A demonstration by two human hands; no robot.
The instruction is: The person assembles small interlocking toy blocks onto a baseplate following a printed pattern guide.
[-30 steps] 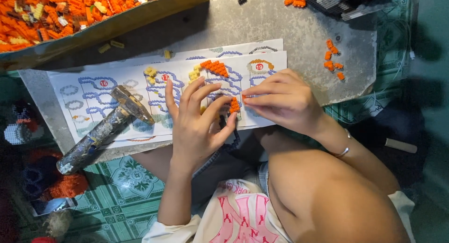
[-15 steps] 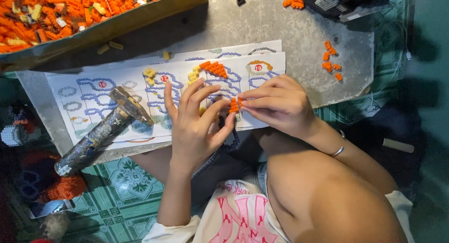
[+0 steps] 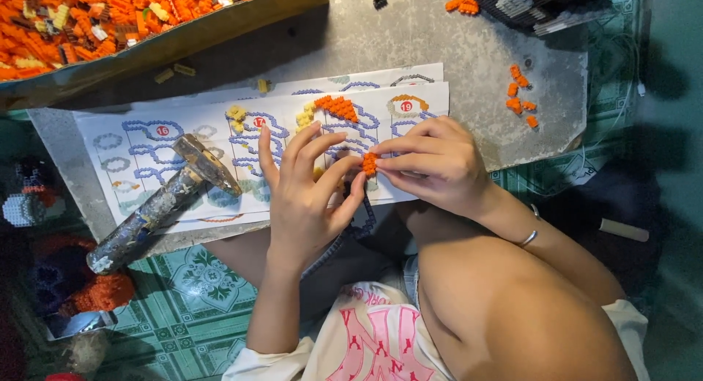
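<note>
The brick piece (image 3: 370,163) between the fingertips is orange. The sheet (image 3: 183,143) is white with blue outline patterns and small red round marks. The tray (image 3: 95,22) holds mostly orange bricks with some yellow. The floor tiles (image 3: 198,308) are teal with a white floral pattern. The shirt (image 3: 373,337) is white with pink lettering.

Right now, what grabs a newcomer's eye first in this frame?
The two hands at centre: the right hand pinches a small orange brick cluster against the left hand, over the printed instruction sheet. Next, the tray of loose orange bricks at top left, and the worn hammer lying across the sheet's left part.
</note>
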